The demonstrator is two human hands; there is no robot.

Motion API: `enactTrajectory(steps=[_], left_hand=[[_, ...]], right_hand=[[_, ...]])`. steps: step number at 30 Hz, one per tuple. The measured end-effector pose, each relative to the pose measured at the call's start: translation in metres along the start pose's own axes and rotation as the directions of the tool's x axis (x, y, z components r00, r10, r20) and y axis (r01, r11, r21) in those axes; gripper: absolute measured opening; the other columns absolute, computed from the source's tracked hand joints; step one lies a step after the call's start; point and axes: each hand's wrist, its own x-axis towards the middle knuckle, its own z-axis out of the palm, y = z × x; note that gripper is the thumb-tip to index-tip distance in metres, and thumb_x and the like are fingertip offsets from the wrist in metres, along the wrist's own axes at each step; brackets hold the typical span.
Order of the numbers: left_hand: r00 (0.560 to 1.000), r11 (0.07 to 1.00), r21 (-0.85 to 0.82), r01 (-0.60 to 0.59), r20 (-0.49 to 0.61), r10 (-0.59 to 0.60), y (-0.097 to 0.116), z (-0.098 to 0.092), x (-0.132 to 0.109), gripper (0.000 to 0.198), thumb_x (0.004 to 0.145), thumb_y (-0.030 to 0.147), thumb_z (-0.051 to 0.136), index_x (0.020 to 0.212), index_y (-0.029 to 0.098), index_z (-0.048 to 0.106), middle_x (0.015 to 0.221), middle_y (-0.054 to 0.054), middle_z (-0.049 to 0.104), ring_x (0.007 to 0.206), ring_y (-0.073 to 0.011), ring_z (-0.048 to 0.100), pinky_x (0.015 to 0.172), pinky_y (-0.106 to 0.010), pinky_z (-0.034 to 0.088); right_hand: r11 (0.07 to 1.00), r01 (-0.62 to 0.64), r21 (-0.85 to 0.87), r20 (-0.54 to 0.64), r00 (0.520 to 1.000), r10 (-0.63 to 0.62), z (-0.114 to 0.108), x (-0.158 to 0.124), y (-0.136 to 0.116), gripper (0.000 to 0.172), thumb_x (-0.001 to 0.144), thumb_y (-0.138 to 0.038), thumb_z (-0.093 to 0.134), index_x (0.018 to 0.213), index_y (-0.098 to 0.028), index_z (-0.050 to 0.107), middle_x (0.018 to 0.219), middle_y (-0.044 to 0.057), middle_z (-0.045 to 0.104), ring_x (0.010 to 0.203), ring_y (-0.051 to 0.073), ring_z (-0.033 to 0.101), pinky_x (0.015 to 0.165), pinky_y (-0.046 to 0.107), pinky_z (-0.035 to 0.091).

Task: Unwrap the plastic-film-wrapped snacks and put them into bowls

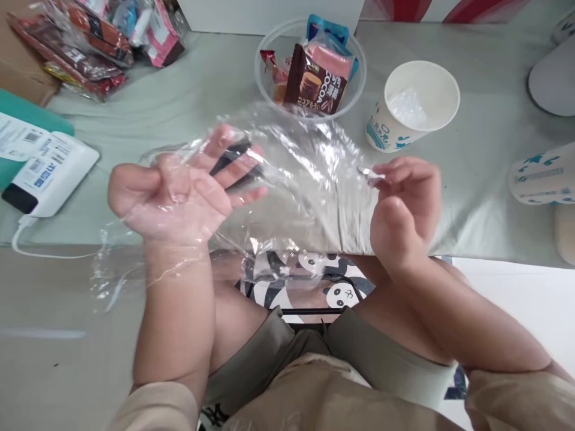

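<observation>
a thin, clear plastic film [309, 173] hangs in the air above the front of the table [202, 90], pulled out between two bare hands. it could be a bag or a glove; i can't tell which. the left hand [188, 197] has its palm up, and the film lies over its palm and wrist. three of its fingers are spread, but its thumb and a bent finger sit close, so i can't tell if that grip pinches anything. the right hand [406, 203] has its grip closed, and its fingertips look to be pinching the far edge of the film. i think the step now is spreading the film out. the next move seems to call for a soft, slow touch, since film this thin may rip or stick. the long way of the film goes side to side, from a loose, droopy end below the left hand, up a bit to the right hand. its top bulges toward the bowl [360, 84] of snacks, and the paper cup [381, 133] stands just past the right hand.
</observation>
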Motion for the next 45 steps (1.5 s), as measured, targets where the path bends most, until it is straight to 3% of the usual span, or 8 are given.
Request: enactTrajectory(steps=[3, 8, 12, 16, 26, 34, 40, 45], left_hand=[[0.991, 0.993, -0.055, -0.101, -0.089, 0.096, 0.0, 0.002, 0.0, 0.06, 0.07, 0.031, 0.068, 0.044, 0.015, 0.016, 0.112, 0.002, 0.08, 0.113, -0.037, 0.075, 0.073, -0.056, 0.069], [0.997, 0.998, -0.062, 0.006, -0.077, -0.011, -0.01, 0.004, -0.001, 0.042, 0.071, 0.025, 0.064, 0.043, 0.015, 0.034, 0.111, -0.003, 0.082, 0.108, -0.0347, 0.077, 0.079, -0.054, 0.069], [0.992, 1.0, -0.006, 0.017, -0.121, -0.018, -0.017, -0.01, 0.0, 0.025, 0.07, 0.021, 0.062, 0.046, 0.016, 0.057, 0.112, -0.008, 0.082, 0.101, -0.0316, 0.079, 0.08, -0.05, 0.07], [0.992, 0.994, 0.11, -0.005, -0.127, 0.019, -0.014, -0.02, -0.002, 0.023, 0.068, 0.019, 0.061, 0.045, 0.015, 0.063, 0.106, -0.013, 0.081, 0.095, -0.0285, 0.079, 0.081, -0.043, 0.07], [0.967, 0.976, 0.17, -0.133, -0.194, 0.166, -0.015, -0.002, -0.001, 0.019, 0.063, 0.012, 0.06, 0.055, 0.014, 0.077, 0.098, -0.011, 0.079, 0.09, -0.0251, 0.081, 0.078, -0.035, 0.07], [0.937, 0.933, 0.322, -0.162, -0.247, 0.248, -0.016, 0.0, 0.0, 0.017, 0.053, 0.008, 0.06, 0.051, 0.015, 0.076, 0.073, -0.01, 0.073, 0.068, -0.0213, 0.078, 0.065, -0.032, 0.069], [0.944, 0.898, 0.437, 0.041, -0.311, 0.108, -0.017, -0.004, 0.002, 0.013, 0.059, 0.013, 0.064, 0.049, 0.017, 0.072, 0.069, -0.008, 0.077, 0.05, -0.0167, 0.072, 0.045, -0.025, 0.058], [0.91, 0.884, 0.42, 0.205, -0.415, -0.014, -0.011, -0.01, 0.003, 0.001, 0.062, 0.017, 0.072, 0.061, 0.018, 0.073, 0.057, -0.005, 0.073, 0.041, -0.0137, 0.063, 0.034, -0.02, 0.042]], right_hand=[[0.934, -0.271, 0.233, 0.062, 0.963, 0.264, 0.005, 0.007, 0.016, 0.057, 0.089, -0.072, 0.06, 0.129, -0.033, 0.052, 0.136, 0.01, 0.062, 0.129, 0.027, 0.065, 0.104, 0.047, 0.056], [0.567, -0.697, 0.44, 0.481, 0.716, 0.507, 0.018, 0.02, -0.001, 0.069, 0.073, -0.075, 0.078, 0.121, -0.028, 0.061, 0.119, 0.008, 0.076, 0.106, 0.024, 0.076, 0.095, 0.044, 0.062], [0.455, -0.752, 0.477, 0.417, 0.649, 0.636, 0.018, 0.027, -0.012, 0.037, 0.074, -0.046, 0.09, 0.086, -0.023, 0.064, 0.065, -0.006, 0.061, 0.057, 0.009, 0.06, 0.06, 0.023, 0.056], [0.416, -0.675, 0.609, 0.265, 0.668, 0.696, 0.007, 0.034, -0.005, 0.036, 0.073, -0.039, 0.092, 0.082, -0.022, 0.061, 0.055, -0.011, 0.046, 0.043, 0.004, 0.043, 0.042, 0.016, 0.038], [0.212, -0.868, 0.448, 0.518, 0.446, 0.73, -0.002, 0.032, -0.011, 0.036, 0.068, -0.025, 0.089, 0.099, -0.022, 0.071, 0.078, -0.002, 0.073, 0.066, 0.012, 0.071, 0.065, 0.025, 0.063], [0.408, -0.771, 0.489, 0.202, 0.555, 0.807, -0.006, 0.043, -0.003, 0.011, 0.082, -0.016, 0.068, 0.088, -0.023, 0.061, 0.071, -0.006, 0.062, 0.061, 0.007, 0.066, 0.057, 0.018, 0.054], [0.557, -0.774, 0.302, 0.272, 0.629, 0.728, -0.014, 0.044, 0.001, 0.035, 0.082, -0.042, 0.081, 0.104, -0.025, 0.059, 0.062, -0.01, 0.058, 0.037, 0.003, 0.032, 0.036, 0.02, 0.022], [0.759, -0.625, 0.18, 0.119, 0.78, 0.614, -0.015, 0.038, 0.009, 0.055, 0.085, -0.044, 0.078, 0.132, -0.027, 0.054, 0.054, -0.01, 0.058, 0.038, 0.01, 0.044, 0.041, 0.026, 0.03]])
